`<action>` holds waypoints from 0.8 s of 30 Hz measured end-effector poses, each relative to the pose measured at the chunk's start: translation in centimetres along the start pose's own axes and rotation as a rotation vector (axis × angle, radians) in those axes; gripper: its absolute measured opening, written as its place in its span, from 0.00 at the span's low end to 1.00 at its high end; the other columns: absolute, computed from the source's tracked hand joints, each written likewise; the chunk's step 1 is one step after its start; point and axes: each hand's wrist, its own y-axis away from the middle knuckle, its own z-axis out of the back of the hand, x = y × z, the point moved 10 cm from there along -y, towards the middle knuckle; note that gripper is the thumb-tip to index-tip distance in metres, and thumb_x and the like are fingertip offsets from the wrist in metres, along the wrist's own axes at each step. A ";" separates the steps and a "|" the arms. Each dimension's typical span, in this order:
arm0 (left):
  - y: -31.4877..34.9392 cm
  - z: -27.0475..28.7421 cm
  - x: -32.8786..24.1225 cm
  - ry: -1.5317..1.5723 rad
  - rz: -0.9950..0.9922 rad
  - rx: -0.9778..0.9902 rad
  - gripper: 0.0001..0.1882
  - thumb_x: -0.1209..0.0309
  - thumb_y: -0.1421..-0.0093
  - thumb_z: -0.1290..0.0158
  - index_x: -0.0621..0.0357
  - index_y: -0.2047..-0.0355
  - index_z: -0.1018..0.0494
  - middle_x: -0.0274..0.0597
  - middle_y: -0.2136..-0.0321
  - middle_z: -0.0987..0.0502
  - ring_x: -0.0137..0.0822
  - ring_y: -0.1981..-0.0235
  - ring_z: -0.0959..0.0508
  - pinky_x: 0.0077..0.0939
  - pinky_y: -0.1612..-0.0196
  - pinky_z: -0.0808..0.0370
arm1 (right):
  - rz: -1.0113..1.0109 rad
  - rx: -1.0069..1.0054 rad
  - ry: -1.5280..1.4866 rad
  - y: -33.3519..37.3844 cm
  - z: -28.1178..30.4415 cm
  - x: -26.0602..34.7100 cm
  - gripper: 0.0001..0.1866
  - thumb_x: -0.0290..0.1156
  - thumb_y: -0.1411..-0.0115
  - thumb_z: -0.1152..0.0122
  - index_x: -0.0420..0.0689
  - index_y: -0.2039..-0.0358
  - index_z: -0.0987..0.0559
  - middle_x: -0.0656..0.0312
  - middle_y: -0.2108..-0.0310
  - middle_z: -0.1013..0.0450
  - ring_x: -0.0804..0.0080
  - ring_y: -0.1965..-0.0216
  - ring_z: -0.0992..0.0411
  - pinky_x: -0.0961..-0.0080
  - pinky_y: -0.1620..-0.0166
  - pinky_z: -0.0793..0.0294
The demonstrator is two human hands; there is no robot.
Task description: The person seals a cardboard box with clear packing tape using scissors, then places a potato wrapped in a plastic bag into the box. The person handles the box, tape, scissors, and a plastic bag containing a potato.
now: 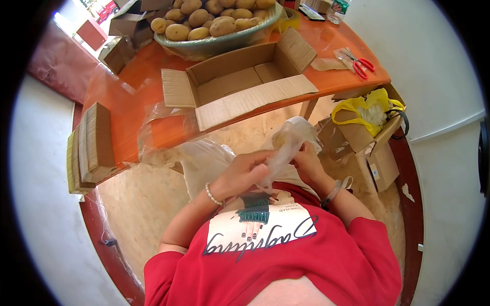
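Note:
Over my lap, my left hand [246, 172] and my right hand [309, 164] are closed on a translucent plastic bag [287, 153]. A pale yellowish shape shows through the film near its far end; I cannot tell what it is. A beaded bracelet circles my left wrist, and a bangle my right. Beyond my hands, an open cardboard box [224, 84] sits at the near edge of the orange table [135, 92]. Behind it, a plastic-lined green basin [224, 46] is heaped with potatoes [223, 26].
Red-handled scissors [363, 66] lie at the table's right. Flattened cardboard [97, 143] stands at its left end, and plastic film [168, 120] hangs over the front edge. A box with a yellow bag [352, 107] is at right. A bottle [337, 11] stands far right.

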 end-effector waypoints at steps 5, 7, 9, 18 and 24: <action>-0.5 1.8 1.5 -0.200 0.072 -0.083 0.11 0.72 0.41 0.51 0.64 0.60 0.30 0.38 0.73 0.25 0.23 0.70 0.28 0.19 0.69 0.30 | 0.140 -0.021 0.104 0.1 -0.8 1.3 0.17 0.25 0.52 0.37 0.38 0.59 0.26 0.63 0.66 0.27 0.77 0.69 0.28 0.81 0.69 0.28; -0.5 1.3 1.3 -0.047 0.248 -0.140 0.09 0.73 0.43 0.49 0.64 0.63 0.29 0.36 0.75 0.25 0.22 0.72 0.28 0.20 0.70 0.30 | 0.168 -0.036 0.139 -0.2 -0.6 0.9 0.22 0.25 0.52 0.37 0.38 0.55 0.28 0.63 0.63 0.27 0.76 0.66 0.28 0.79 0.65 0.27; -0.4 0.4 1.2 -0.021 0.264 -0.121 0.08 0.74 0.45 0.46 0.64 0.65 0.28 0.35 0.76 0.24 0.23 0.74 0.26 0.21 0.72 0.29 | 0.325 -0.083 0.211 0.0 -0.8 2.4 0.26 0.27 0.51 0.36 0.38 0.51 0.30 0.60 0.59 0.29 0.71 0.60 0.29 0.76 0.59 0.28; 1.6 -2.8 -9.0 -0.889 -0.632 -0.256 0.08 0.78 0.55 0.42 0.57 0.71 0.23 0.44 0.69 0.23 0.42 0.69 0.22 0.27 0.68 0.25 | 0.652 -0.138 0.697 1.3 -2.3 5.6 0.33 0.34 0.50 0.34 0.38 0.45 0.35 0.50 0.50 0.33 0.60 0.51 0.33 0.68 0.48 0.34; 0.6 1.1 -7.7 -0.668 -0.429 -0.538 0.18 0.74 0.50 0.42 0.59 0.56 0.28 0.51 0.51 0.31 0.52 0.49 0.31 0.37 0.49 0.31 | 0.575 -0.090 0.645 1.0 -2.2 4.4 0.32 0.33 0.50 0.34 0.38 0.46 0.34 0.52 0.54 0.30 0.62 0.53 0.30 0.70 0.50 0.32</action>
